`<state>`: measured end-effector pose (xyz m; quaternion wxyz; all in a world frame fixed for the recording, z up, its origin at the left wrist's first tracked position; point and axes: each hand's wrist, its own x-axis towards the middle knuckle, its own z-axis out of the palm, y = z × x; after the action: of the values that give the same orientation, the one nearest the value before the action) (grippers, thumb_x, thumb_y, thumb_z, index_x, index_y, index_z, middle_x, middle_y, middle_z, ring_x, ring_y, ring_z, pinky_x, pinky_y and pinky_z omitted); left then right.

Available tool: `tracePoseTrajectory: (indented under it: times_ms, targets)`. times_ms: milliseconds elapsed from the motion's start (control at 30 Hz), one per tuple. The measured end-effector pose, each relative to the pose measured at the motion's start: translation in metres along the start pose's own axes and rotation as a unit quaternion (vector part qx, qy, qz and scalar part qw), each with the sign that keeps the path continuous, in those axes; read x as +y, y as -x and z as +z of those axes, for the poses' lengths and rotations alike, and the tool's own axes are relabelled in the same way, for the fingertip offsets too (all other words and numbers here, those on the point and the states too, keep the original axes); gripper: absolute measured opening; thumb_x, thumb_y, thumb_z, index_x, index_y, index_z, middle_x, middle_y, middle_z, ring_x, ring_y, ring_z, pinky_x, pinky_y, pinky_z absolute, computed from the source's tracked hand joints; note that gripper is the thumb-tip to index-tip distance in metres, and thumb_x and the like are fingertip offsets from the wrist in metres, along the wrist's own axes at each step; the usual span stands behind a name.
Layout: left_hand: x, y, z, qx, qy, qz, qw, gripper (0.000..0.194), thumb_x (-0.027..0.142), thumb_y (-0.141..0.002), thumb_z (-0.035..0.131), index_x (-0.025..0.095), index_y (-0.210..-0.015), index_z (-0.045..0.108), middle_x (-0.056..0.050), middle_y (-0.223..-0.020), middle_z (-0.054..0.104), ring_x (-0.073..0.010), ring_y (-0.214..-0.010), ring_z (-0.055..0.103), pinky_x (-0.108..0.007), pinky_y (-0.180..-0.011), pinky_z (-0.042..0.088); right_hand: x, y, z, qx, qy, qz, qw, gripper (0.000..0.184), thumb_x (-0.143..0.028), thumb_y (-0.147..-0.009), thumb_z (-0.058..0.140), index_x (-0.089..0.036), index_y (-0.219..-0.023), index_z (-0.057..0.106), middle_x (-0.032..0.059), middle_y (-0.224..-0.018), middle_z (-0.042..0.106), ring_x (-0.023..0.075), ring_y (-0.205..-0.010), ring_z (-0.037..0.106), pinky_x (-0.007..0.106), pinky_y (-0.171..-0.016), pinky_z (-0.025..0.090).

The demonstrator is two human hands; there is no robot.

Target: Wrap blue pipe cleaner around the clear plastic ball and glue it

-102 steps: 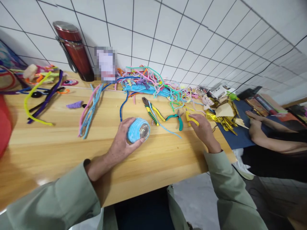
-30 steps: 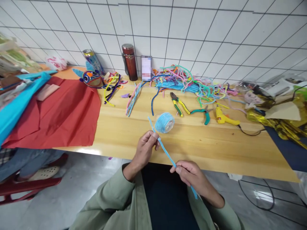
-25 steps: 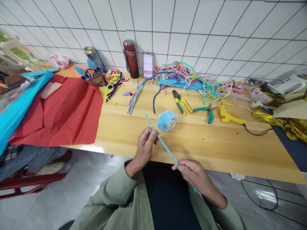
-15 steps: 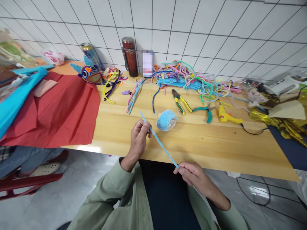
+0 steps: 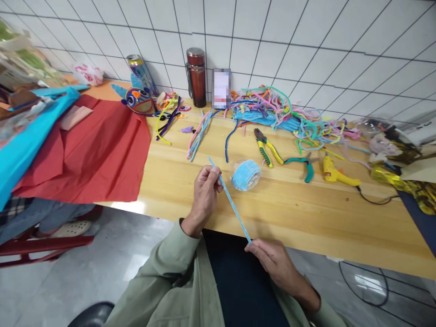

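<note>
L grip [image 5: 205,190] & R grip [image 5: 275,264] pinch blue pipe cleaner [image 5: 235,210], axis diag, far L to near R.

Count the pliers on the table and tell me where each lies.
2. Yellow-handled pliers lie to the right of the blue-wrapped piece; teal-handled pliers lie between those and the glue gun. Others could be hidden under the craft-stem heap.

The lower end of the blue pipe cleaner [image 5: 234,209] disappears inside the right hand [image 5: 274,262]. Mosaic blocks make the phone's [image 5: 221,88] screen unreadable. The right edge cuts off the gold foil [image 5: 424,194] and a white object [image 5: 420,132], too partial to identify. Clutter [image 5: 27,56] at far left is smeared; the red cloth [image 5: 105,150] hides whoever wears the jeans [image 5: 57,221].
</note>
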<state>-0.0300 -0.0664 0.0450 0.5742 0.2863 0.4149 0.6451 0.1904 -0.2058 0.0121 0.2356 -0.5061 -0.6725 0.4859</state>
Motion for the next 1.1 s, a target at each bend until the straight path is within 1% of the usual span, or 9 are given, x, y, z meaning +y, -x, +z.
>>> tracePoseTrajectory:
  times_ms: [133,267,567,700,767,867,933,1000,1100]
  targets:
    - [-0.002,-0.006,-0.005,-0.024,0.009,-0.043,0.999,0.055,0.063,-0.073,0.094,0.020,-0.078,0.059,0.008,-0.058,0.052,-0.0053,-0.048,0.046,-0.018,-0.045,0.039,-0.001,0.004,-0.006,-0.016,-0.046,0.072,0.996,0.068,-0.081,-0.103,0.045,-0.024,-0.088,0.077,-0.0041,-0.052,0.047,0.0144,-0.050,0.047,0.029,-0.051,0.036]
    - [0.001,-0.010,-0.010,-0.011,0.006,-0.009,1.000,0.054,0.059,-0.076,0.093,0.020,-0.074,0.057,0.006,-0.063,0.055,-0.0052,-0.051,0.049,-0.018,-0.047,0.041,0.001,0.009,-0.013,-0.041,-0.061,0.110,0.991,0.067,-0.083,-0.101,0.048,-0.023,-0.085,0.075,-0.0053,-0.050,0.045,0.0133,-0.047,0.045,0.029,-0.050,0.036]
    - [0.010,-0.016,-0.007,0.015,-0.002,0.003,1.000,0.051,0.058,-0.074,0.093,0.021,-0.076,0.058,0.008,-0.057,0.051,-0.0058,-0.048,0.043,-0.018,-0.044,0.036,0.009,0.015,-0.013,-0.037,-0.060,0.114,0.991,0.067,-0.081,-0.101,0.049,-0.023,-0.104,0.083,-0.0052,-0.050,0.047,0.0145,-0.048,0.046,0.029,-0.052,0.040]
    - [0.015,-0.015,-0.002,0.025,0.020,0.008,0.999,0.047,0.051,-0.074,0.094,0.021,-0.075,0.058,0.008,-0.056,0.050,-0.0048,-0.048,0.042,-0.016,-0.044,0.034,0.006,0.016,-0.009,-0.013,-0.018,0.058,0.998,0.062,-0.075,-0.105,0.047,-0.024,-0.101,0.084,0.0002,-0.063,0.063,0.0158,-0.055,0.055,0.030,-0.057,0.044]
    - [0.019,-0.013,0.002,0.007,0.022,0.011,1.000,0.046,0.050,-0.076,0.094,0.021,-0.076,0.058,0.008,-0.057,0.051,-0.0048,-0.048,0.043,-0.015,-0.044,0.034,0.005,0.015,-0.004,-0.024,-0.012,0.041,0.999,0.061,-0.073,-0.107,0.046,-0.025,-0.096,0.082,0.0006,-0.065,0.066,0.0156,-0.056,0.056,0.029,-0.059,0.044]
    - [0.029,-0.016,0.011,-0.042,0.014,0.005,0.999,0.047,0.051,-0.081,0.093,0.021,-0.076,0.057,0.007,-0.058,0.052,-0.0059,-0.048,0.045,-0.017,-0.043,0.037,0.000,0.014,-0.003,-0.063,-0.044,0.073,0.994,0.061,-0.073,-0.108,0.043,-0.024,-0.098,0.079,-0.0044,-0.053,0.056,0.0139,-0.049,0.052,0.028,-0.057,0.043]
    - [0.035,-0.024,0.018,-0.065,0.004,0.008,0.998,0.046,0.052,-0.084,0.091,0.022,-0.077,0.058,0.007,-0.058,0.051,-0.0069,-0.047,0.046,-0.018,-0.042,0.038,-0.009,0.012,-0.012,-0.082,-0.064,0.091,0.990,0.059,-0.072,-0.108,0.045,-0.024,-0.097,0.077,-0.0050,-0.051,0.056,0.0142,-0.050,0.054,0.028,-0.060,0.045]
    - [0.039,-0.037,0.024,-0.076,-0.009,0.025,0.997,0.044,0.056,-0.090,0.085,0.022,-0.079,0.060,0.007,-0.058,0.050,-0.0080,-0.046,0.046,-0.020,-0.042,0.038,-0.021,0.007,-0.029,-0.089,-0.077,0.079,0.990,0.056,-0.070,-0.107,0.051,-0.024,-0.089,0.077,-0.0010,-0.059,0.068,0.0165,-0.061,0.063,0.029,-0.067,0.049]
    - [0.037,-0.055,0.028,-0.117,-0.038,0.076,0.990,0.052,0.070,-0.101,0.062,0.021,-0.085,0.066,0.000,-0.068,0.059,-0.0115,-0.054,0.055,-0.024,-0.048,0.043,-0.038,-0.008,-0.066,-0.028,-0.098,0.025,0.995,0.051,-0.069,-0.101,0.063,-0.025,-0.082,0.080,0.0054,-0.081,0.077,0.0207,-0.078,0.069,0.033,-0.075,0.053]
